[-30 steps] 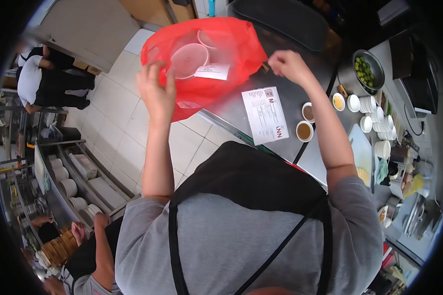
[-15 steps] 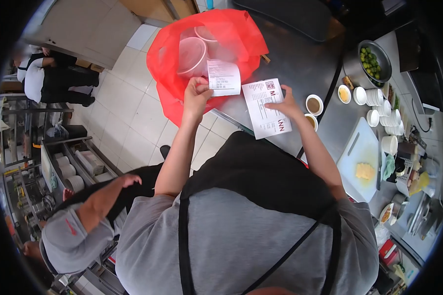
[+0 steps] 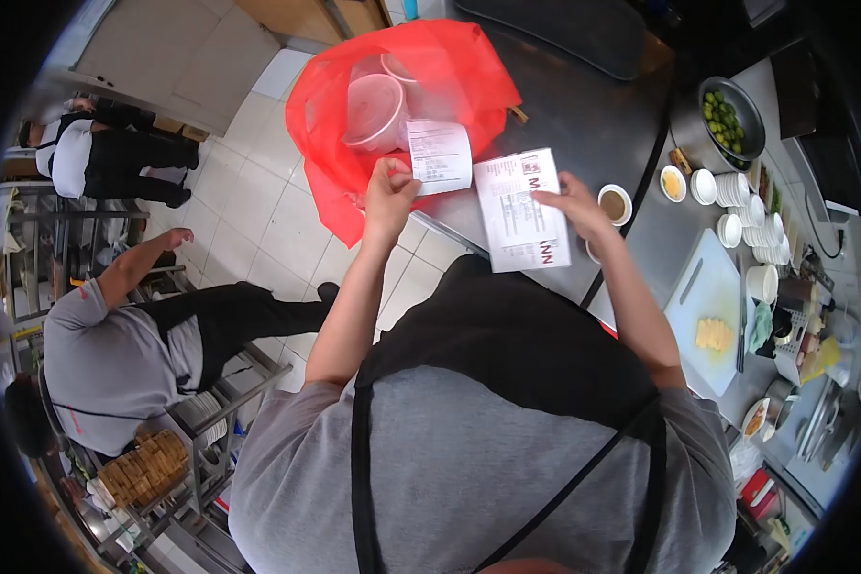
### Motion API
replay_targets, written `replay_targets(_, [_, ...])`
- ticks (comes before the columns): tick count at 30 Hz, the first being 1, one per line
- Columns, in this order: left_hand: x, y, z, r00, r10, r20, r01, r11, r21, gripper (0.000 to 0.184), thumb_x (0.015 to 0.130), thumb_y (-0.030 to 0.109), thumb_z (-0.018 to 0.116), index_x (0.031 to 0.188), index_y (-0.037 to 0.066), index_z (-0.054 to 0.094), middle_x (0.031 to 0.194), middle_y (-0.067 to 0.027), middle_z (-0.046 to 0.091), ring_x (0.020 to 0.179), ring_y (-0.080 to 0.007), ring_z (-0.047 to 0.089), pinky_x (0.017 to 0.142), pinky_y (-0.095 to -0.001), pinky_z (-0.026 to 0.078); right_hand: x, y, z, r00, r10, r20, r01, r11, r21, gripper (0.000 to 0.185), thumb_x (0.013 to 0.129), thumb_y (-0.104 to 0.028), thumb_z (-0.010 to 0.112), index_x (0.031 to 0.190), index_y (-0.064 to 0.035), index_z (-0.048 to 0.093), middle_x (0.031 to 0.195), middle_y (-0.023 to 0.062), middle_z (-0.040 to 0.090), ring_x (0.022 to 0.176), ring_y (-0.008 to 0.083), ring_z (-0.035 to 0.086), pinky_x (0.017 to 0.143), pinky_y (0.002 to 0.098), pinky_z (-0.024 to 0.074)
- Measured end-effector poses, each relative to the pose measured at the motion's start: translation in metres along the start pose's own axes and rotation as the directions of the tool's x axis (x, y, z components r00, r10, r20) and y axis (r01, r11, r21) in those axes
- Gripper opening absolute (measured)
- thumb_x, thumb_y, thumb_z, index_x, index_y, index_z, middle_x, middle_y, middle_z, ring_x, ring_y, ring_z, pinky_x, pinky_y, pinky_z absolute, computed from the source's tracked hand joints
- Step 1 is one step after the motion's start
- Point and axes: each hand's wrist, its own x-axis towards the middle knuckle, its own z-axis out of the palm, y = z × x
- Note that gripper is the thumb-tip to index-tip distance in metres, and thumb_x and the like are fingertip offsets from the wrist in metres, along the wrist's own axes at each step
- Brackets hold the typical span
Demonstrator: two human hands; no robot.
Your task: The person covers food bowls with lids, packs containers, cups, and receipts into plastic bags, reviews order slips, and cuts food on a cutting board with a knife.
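My left hand (image 3: 389,198) pinches the lower left corner of a small printed receipt (image 3: 440,156). Behind the receipt, a red plastic bag (image 3: 325,120) stands open at the counter's edge, with round lidded tubs (image 3: 371,110) inside. My right hand (image 3: 576,205) grips the right edge of a white printed paper (image 3: 521,230), thumb on its front. The two papers are side by side, nearly touching. Close to my right hand is a small cup of brown sauce (image 3: 613,204); a second cup is mostly hidden under my forearm.
On the right are a pot of green fruit (image 3: 724,124), stacked white cups (image 3: 732,189) and a cutting board (image 3: 700,297) with yellow food. A dark tray (image 3: 555,33) lies at the back. One co-worker (image 3: 115,354) is at the lower left, another person (image 3: 72,158) farther off.
My left hand has come from the bag's side to the receipt, and my right hand from beyond the bag to the white paper. At the left, the co-worker has moved.
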Motion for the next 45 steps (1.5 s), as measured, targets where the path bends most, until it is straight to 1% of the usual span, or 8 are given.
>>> replay_targets(8, [-0.025,0.032,-0.002,0.988,0.152,0.040,-0.156,0.910,0.384,0.024,0.076,0.002,0.061,0.091,0.000,0.043,0.076,-0.0099,0.060,0.066,-0.0188,0.058,0.064,-0.0265,0.046,-0.028,-0.139,-0.018,0.937,-0.339,-0.090,0.325,0.935,-0.140,0.046,0.076,-0.022,0.066,0.110,0.0029,0.048,0.090,0.0137,0.061,0.077,0.0161,0.062,0.064,0.0256,0.0481])
replay_targets(16, [-0.028,0.102,-0.052,0.739,0.673,-0.016,-0.050,0.079,0.996,0.034,0.071,0.022,0.070,0.103,0.014,0.063,0.134,-0.0202,0.032,0.123,-0.0365,0.032,0.091,-0.0408,0.038,0.024,-0.215,0.067,0.844,-0.489,0.218,0.535,0.799,-0.277,0.061,0.074,-0.027,0.066,0.121,-0.0004,0.038,0.093,0.0154,0.059,0.080,0.0182,0.062,0.066,0.0267,0.0504])
replay_targets(21, [0.008,0.073,-0.087,0.902,0.379,-0.206,-0.064,0.590,0.805,0.048,0.070,0.017,0.068,0.116,0.014,0.055,0.137,-0.0177,0.028,0.121,-0.0343,0.036,0.095,-0.0368,0.037,0.094,-0.166,0.118,0.811,-0.029,0.585,0.053,0.998,-0.023,0.031,0.078,-0.021,0.062,0.101,-0.0011,0.061,0.095,0.0068,0.062,0.085,0.0108,0.059,0.073,0.0244,0.0471])
replay_targets(27, [0.030,0.105,-0.098,0.906,0.328,-0.266,-0.073,0.742,0.666,0.046,0.068,-0.002,0.054,0.114,-0.003,0.052,0.125,-0.0215,0.044,0.110,-0.0328,0.049,0.085,-0.0345,0.043,0.172,-0.195,0.142,0.838,-0.032,0.545,0.203,0.945,-0.257,0.034,0.078,-0.020,0.061,0.103,0.0019,0.059,0.095,0.0070,0.063,0.085,0.0132,0.060,0.074,0.0253,0.0471])
replay_targets(32, [0.048,0.130,-0.090,0.797,0.562,-0.223,-0.248,0.640,0.727,0.042,0.067,-0.004,0.052,0.108,-0.004,0.054,0.119,-0.0219,0.049,0.104,-0.0311,0.053,0.083,-0.0330,0.043,0.221,-0.188,0.188,0.781,-0.135,0.610,0.365,0.891,-0.270,0.031,0.078,-0.024,0.060,0.101,-0.0037,0.062,0.091,0.0094,0.064,0.080,0.0188,0.060,0.071,0.0311,0.0471])
replay_targets(35, [0.040,0.145,-0.082,0.798,0.565,-0.209,-0.301,0.674,0.675,0.039,0.067,-0.005,0.051,0.105,-0.002,0.056,0.116,-0.0200,0.052,0.100,-0.0297,0.055,0.082,-0.0319,0.044,0.183,-0.191,0.208,0.813,-0.456,0.363,0.470,0.146,-0.870,0.021,0.068,-0.015,0.060,0.086,-0.0055,0.067,0.088,0.0163,0.063,0.083,0.0280,0.060,0.074,0.0380,0.0469])
replay_targets(37, [0.034,0.145,-0.081,0.829,0.527,-0.184,-0.312,0.710,0.631,0.038,0.067,-0.006,0.050,0.104,-0.001,0.057,0.113,-0.0188,0.054,0.098,-0.0289,0.056,0.081,-0.0313,0.044,0.167,-0.191,0.203,0.809,-0.475,0.347,0.437,0.089,-0.895,0.023,0.068,-0.014,0.060,0.089,-0.0078,0.066,0.087,0.0164,0.063,0.084,0.0290,0.060,0.076,0.0385,0.0471])
replay_targets(45, [0.011,0.097,-0.042,0.865,0.502,0.000,-0.201,0.347,0.916,0.043,0.059,0.017,0.074,0.097,0.005,0.061,0.124,-0.0175,0.042,0.114,-0.0353,0.038,0.089,-0.0453,0.035,0.151,-0.160,0.172,0.765,-0.558,0.321,0.617,0.496,-0.611,0.043,0.073,-0.022,0.063,0.113,-0.0076,0.054,0.098,0.0150,0.058,0.099,0.0289,0.052,0.084,0.0358,0.0419])
